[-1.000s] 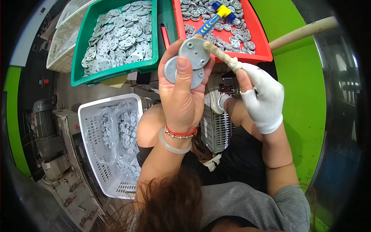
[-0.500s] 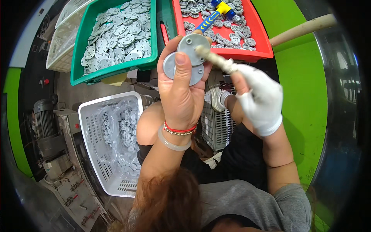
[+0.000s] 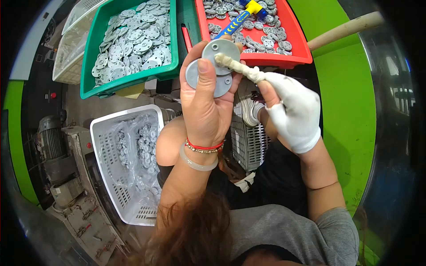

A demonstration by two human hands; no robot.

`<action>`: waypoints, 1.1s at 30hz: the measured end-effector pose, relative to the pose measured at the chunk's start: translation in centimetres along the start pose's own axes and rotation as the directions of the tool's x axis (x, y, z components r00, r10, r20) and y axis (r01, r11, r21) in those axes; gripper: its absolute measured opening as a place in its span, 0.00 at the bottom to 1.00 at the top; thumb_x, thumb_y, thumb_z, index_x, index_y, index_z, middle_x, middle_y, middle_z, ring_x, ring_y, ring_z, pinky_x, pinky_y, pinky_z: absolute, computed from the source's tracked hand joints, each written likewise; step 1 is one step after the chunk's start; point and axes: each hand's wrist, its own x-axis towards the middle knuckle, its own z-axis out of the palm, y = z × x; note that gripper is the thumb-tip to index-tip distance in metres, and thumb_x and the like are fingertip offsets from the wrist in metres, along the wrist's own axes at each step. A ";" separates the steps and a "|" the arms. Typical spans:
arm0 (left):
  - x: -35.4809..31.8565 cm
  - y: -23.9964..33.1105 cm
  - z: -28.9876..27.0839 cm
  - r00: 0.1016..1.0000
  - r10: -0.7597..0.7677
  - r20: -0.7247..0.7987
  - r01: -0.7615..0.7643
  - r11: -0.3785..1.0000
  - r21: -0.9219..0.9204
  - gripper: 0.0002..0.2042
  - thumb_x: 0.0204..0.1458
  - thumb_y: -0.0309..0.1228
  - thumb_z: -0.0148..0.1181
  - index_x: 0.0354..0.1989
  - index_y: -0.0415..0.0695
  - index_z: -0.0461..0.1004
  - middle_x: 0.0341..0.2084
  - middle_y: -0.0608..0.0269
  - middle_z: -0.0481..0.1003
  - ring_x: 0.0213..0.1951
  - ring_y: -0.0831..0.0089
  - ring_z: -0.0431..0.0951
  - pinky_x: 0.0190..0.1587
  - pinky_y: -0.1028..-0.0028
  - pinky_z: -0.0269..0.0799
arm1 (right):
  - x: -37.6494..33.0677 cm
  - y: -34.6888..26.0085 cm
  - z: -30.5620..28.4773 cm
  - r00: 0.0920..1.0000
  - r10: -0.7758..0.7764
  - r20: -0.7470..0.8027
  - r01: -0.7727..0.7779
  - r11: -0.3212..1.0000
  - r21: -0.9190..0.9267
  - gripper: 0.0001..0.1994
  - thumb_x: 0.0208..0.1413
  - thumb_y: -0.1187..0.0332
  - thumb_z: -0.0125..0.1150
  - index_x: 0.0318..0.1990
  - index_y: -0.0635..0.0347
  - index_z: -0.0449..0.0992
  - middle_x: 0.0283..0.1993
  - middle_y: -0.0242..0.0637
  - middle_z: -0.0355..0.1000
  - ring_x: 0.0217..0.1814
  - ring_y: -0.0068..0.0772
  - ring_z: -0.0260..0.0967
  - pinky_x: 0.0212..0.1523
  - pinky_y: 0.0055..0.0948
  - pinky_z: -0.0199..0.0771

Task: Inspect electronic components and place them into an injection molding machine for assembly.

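Note:
My left hand [image 3: 205, 106] is bare and holds up two round grey metal discs [image 3: 213, 66], one overlapping the other, with the thumb pressed on them. A red bead bracelet and a pale bangle sit on that wrist. My right hand [image 3: 290, 111] wears a white glove and grips a thin rod wrapped in whitish cloth [image 3: 235, 66]. The rod's tip rests on the upper disc's face.
A green bin [image 3: 95, 48] of grey discs stands at upper left. A red bin [image 3: 297, 55] of discs holds a blue and yellow tool [image 3: 239, 15]. A white basket [image 3: 104, 146] with bagged discs sits at lower left. A wooden handle [image 3: 346, 29] lies at upper right.
Both hands have held their place in front of the bins. The wrapped rod's tip has shifted a little leftward across the upper disc.

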 end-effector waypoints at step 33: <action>-0.1 -1.0 0.0 0.980 -0.198 -0.014 0.197 0.977 -0.078 0.24 0.57 0.46 0.46 0.56 0.43 0.57 0.49 0.57 0.67 0.51 0.64 0.71 0.51 0.60 0.72 | 3.2 1.4 2.3 0.929 0.339 0.152 -0.341 0.617 0.710 0.20 0.45 0.61 0.65 0.43 0.66 0.73 0.35 0.34 0.71 0.39 0.21 0.68 0.40 0.20 0.69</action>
